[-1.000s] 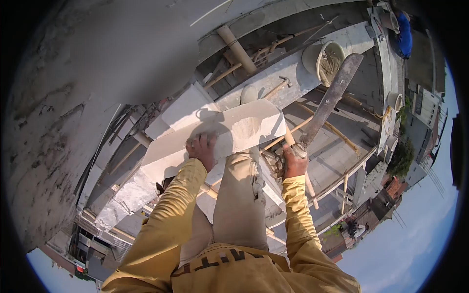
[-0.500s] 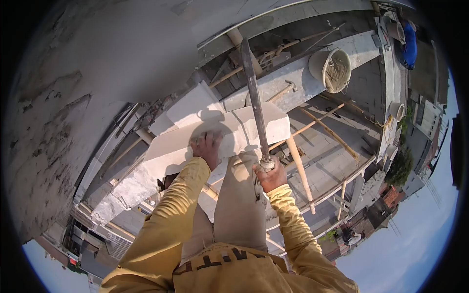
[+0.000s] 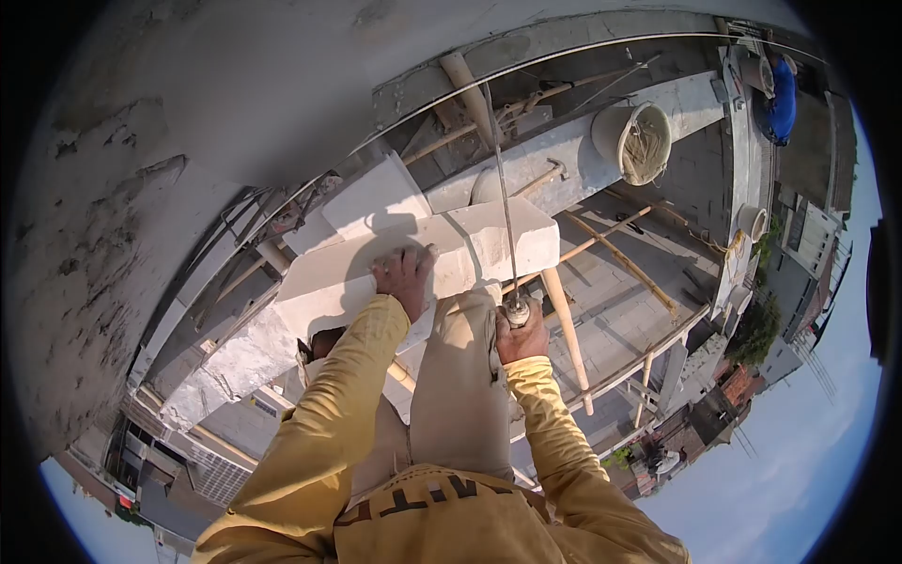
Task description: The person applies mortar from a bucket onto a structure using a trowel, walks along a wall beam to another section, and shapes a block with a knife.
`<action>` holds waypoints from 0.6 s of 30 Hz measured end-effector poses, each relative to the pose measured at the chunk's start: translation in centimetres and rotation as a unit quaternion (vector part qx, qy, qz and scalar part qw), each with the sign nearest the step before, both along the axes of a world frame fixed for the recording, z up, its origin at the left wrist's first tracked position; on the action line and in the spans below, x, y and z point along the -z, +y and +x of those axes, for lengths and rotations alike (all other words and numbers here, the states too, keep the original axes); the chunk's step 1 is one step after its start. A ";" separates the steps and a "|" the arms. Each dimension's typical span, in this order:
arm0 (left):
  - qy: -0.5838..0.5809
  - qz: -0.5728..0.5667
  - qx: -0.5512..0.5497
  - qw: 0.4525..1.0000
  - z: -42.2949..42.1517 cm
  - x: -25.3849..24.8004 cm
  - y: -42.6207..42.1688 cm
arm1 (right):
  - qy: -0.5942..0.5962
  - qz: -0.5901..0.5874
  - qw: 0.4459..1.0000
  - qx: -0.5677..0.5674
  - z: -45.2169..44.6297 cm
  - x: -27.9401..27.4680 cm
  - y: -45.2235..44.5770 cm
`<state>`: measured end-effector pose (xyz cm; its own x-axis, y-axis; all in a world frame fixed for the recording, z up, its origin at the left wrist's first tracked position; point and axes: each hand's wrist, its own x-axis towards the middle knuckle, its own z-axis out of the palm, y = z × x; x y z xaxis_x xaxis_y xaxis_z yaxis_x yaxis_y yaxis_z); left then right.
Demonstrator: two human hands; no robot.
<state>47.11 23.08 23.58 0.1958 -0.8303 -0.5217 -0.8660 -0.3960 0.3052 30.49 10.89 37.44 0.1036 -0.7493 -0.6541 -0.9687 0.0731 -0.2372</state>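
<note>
A long pale lightweight concrete block [image 3: 512,240] lies across the wall top in front of my knees. My left hand [image 3: 402,279] rests flat on its upper face, fingers spread. My right hand [image 3: 522,333] is wrapped round the short handle of a long, narrow machete-like blade [image 3: 505,202]. Seen nearly edge-on, the blade points away from me across the right part of the block. Whether its edge touches the block I cannot tell. A dark shadow line crosses the block just left of the blade.
Beyond the block, a hammer [image 3: 545,177] and a mortar bucket [image 3: 644,141] sit on a concrete beam [image 3: 573,141]. Bamboo poles [image 3: 568,334] stand below to the right, over a drop to a lower floor. A rough wall [image 3: 103,216] rises at left. A person in blue [image 3: 780,99] is far right.
The blade has turned from showing its broad side to nearly edge-on. My right hand has shifted slightly right, still gripping the handle. My left hand stays on the block.
</note>
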 end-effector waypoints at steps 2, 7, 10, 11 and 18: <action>0.028 0.021 -0.005 0.999 0.1 -0.2 0.1 | 0.082 0.039 0.994 -0.055 -2.5 2.6 1.2; 0.045 0.014 -0.008 0.999 1.1 -0.7 -1.3 | 0.265 0.186 0.944 -0.062 -2.8 3.9 -0.5; -0.009 -0.035 0.006 0.999 0.4 -0.1 -0.3 | 0.073 0.019 0.997 0.009 -3.6 3.0 0.6; -0.015 -0.049 0.003 0.999 0.5 0.4 -0.5 | -0.037 -0.029 0.997 0.060 -3.8 2.8 0.1; -0.010 -0.044 -0.008 0.999 -0.3 0.5 0.0 | -0.313 -0.019 0.838 0.447 -4.7 6.9 0.7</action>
<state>46.81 23.10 23.10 0.2186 -0.8701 -0.4418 -0.8665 -0.3813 0.3221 25.76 11.55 30.52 -0.1961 -0.7289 -0.6560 -0.2156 0.6846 -0.6963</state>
